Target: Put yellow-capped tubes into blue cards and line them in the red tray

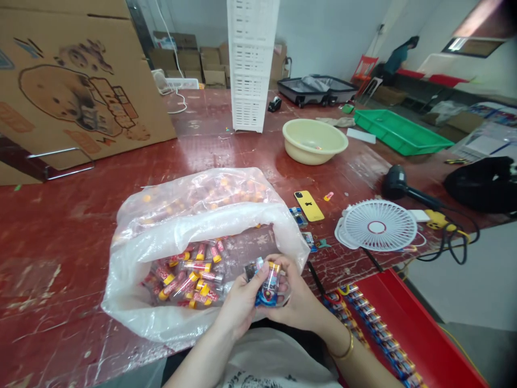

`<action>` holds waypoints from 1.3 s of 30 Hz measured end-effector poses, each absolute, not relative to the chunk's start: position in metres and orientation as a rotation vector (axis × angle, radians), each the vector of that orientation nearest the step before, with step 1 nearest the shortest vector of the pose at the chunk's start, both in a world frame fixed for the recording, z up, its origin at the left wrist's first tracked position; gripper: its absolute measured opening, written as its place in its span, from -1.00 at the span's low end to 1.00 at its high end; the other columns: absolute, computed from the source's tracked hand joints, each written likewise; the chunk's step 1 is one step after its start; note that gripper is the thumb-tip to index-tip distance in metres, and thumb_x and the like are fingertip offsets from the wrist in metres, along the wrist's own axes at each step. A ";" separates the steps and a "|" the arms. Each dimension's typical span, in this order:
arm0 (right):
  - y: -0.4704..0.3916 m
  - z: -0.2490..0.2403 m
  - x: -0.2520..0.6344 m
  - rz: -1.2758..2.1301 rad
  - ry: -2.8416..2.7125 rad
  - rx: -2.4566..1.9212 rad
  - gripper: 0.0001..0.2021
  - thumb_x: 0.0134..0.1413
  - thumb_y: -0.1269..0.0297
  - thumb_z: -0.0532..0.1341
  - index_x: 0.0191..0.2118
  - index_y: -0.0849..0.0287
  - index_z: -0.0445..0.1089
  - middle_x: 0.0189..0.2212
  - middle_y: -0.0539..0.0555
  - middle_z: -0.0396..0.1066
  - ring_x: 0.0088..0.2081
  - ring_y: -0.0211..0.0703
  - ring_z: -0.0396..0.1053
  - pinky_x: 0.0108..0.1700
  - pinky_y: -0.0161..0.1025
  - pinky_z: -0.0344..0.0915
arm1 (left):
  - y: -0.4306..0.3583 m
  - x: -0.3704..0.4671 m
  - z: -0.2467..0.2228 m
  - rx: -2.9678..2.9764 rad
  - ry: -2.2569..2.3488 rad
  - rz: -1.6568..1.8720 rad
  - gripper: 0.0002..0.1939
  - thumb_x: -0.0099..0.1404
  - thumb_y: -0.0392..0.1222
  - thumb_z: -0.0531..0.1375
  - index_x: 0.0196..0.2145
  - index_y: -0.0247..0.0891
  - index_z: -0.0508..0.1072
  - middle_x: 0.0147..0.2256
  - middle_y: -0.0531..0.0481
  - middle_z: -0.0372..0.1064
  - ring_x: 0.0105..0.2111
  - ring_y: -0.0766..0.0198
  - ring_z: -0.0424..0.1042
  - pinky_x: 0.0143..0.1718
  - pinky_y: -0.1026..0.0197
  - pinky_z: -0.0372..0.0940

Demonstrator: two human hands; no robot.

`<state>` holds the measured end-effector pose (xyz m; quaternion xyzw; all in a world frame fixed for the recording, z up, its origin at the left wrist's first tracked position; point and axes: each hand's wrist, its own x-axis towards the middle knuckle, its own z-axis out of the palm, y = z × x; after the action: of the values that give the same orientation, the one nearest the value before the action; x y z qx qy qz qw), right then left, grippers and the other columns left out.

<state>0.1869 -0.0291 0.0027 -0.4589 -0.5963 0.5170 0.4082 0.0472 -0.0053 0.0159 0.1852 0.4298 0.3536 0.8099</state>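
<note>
Blue-printed packet (270,291) at near centre (lettering illegible), grasped in left hand (240,299), thumb laid across its face, and in right hand (298,296), fingers curled round, dark logo (308,203) on yellow phone (313,213) farther right.

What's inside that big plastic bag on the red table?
The plastic bag holds a loose heap of clear tubes with yellow caps. More caps show hazily through its far side. What lies beneath the top ones or behind its near side is covered.

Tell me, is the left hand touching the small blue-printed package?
Touching: the head view shows the left hand with its thumb lying against the small blue-printed package.
</note>
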 end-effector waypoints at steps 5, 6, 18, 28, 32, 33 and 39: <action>-0.027 -0.003 0.183 1.153 -1.498 -1.205 -0.38 -0.25 0.52 0.30 -0.04 0.04 0.03 -0.13 0.07 0.17 -0.19 -0.15 0.31 -0.22 -0.23 0.34 | -0.009 0.039 0.011 0.635 0.886 0.772 -0.73 0.07 -0.10 0.37 -0.31 -0.36 0.57 -0.44 -0.07 0.56 -0.42 0.20 0.49 -0.27 0.21 0.35; -0.027 -0.004 0.183 1.135 -1.506 -1.189 -0.38 -0.26 0.53 0.29 -0.05 0.04 0.03 -0.15 0.06 0.17 -0.17 -0.14 0.29 -0.19 -0.22 0.33 | -0.010 0.038 0.010 0.656 0.887 0.778 -0.75 0.08 -0.12 0.36 -0.32 -0.34 0.57 -0.43 -0.06 0.56 -0.42 0.20 0.49 -0.26 0.21 0.34; -0.031 -0.011 0.184 1.144 -1.504 -1.131 -0.36 -0.28 0.57 0.27 -0.04 0.04 0.03 -0.15 0.05 0.14 -0.15 -0.15 0.27 -0.12 -0.22 0.29 | -0.013 0.041 0.013 0.635 0.934 0.795 -0.76 0.04 -0.10 0.38 -0.38 -0.33 0.58 -0.49 -0.04 0.54 -0.46 0.25 0.45 -0.31 0.24 0.32; -0.045 -0.014 0.193 1.428 -0.851 -1.041 -0.57 -0.09 -0.01 0.34 -0.17 0.06 0.22 -0.18 0.08 0.36 -0.16 -0.09 0.40 -0.06 -0.11 0.33 | -0.021 0.055 -0.008 0.843 1.089 0.885 -0.65 -0.09 -0.07 0.44 -0.34 -0.27 0.54 -0.47 0.06 0.50 -0.45 0.27 0.42 -0.34 0.26 0.33; -0.065 -0.021 0.194 1.290 -0.560 -1.119 -0.60 -0.25 0.08 0.45 -0.32 0.11 0.32 -0.35 0.03 0.45 -0.28 -0.13 0.43 -0.13 -0.15 0.37 | -0.028 0.073 -0.018 0.891 1.129 0.849 -0.58 -0.18 0.03 0.46 -0.40 -0.24 0.49 -0.48 0.08 0.49 -0.46 0.25 0.45 -0.36 0.24 0.37; -0.071 -0.025 0.197 1.221 -0.509 -1.126 -0.59 -0.27 0.09 0.45 -0.30 0.11 0.33 -0.34 0.04 0.46 -0.29 -0.13 0.44 -0.15 -0.15 0.38 | -0.031 0.078 -0.016 0.835 1.123 0.790 -0.56 -0.15 0.09 0.43 -0.39 -0.23 0.49 -0.46 0.05 0.51 -0.43 0.20 0.48 -0.36 0.21 0.40; -0.130 -0.073 0.319 0.574 -0.214 -1.594 -0.55 -0.16 -0.01 0.36 -0.20 0.17 0.37 -0.23 0.09 0.49 -0.20 -0.12 0.46 -0.15 -0.19 0.41 | -0.037 0.102 -0.012 0.582 1.093 0.411 -0.43 -0.04 0.03 0.39 -0.06 -0.16 0.45 -0.12 -0.10 0.55 -0.07 -0.06 0.47 -0.18 0.02 0.47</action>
<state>0.3192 -0.1298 -0.0728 -0.7036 -0.0945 0.2534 0.6571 0.1016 -0.0369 -0.0121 0.2709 0.5085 0.1912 0.7946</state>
